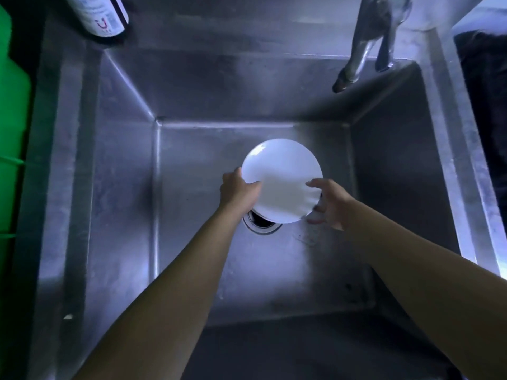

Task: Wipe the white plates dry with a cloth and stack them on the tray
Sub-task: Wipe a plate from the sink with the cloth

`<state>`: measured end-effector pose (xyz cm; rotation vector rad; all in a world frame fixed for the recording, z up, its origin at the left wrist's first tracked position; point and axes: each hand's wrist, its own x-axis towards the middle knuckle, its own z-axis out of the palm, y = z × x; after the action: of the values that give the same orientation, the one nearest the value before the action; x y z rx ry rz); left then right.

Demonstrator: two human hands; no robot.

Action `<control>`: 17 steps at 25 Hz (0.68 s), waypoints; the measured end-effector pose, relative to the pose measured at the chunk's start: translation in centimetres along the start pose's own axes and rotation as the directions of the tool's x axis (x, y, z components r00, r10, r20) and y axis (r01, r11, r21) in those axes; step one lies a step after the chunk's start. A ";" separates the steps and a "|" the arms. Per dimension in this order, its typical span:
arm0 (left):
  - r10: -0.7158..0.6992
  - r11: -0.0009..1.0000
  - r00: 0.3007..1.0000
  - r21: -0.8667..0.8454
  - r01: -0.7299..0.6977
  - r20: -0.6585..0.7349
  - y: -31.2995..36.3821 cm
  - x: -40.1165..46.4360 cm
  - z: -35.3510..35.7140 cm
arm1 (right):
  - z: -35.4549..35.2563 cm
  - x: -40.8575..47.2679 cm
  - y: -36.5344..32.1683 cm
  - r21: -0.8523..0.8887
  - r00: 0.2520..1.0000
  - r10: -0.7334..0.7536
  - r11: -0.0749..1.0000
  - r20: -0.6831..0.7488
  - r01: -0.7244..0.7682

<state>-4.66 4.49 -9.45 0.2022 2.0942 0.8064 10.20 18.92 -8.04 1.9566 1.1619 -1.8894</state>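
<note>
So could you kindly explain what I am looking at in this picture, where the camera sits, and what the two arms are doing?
There is no machine here: the camera is worn on a person's head and looks down into a steel sink. The left hand grips the edge of a white plate, held above the drain. The right hand is at the plate's other edge, its fingers blurred. A tap sits at the back right, a bottle at the back left. No cloth or tray shows clearly.

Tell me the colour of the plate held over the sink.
White plate, seen in the head view.
</note>
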 end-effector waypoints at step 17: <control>0.271 0.840 0.962 -0.478 -0.257 -0.041 4.8 -15.2 1.0 | -4.0 -10.1 4.4 0.695 0.976 -0.167 0.686 -0.139 0.216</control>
<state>4.82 2.44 3.24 0.2313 1.7909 1.4556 17.23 14.43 0.17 2.3255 0.7037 -2.7100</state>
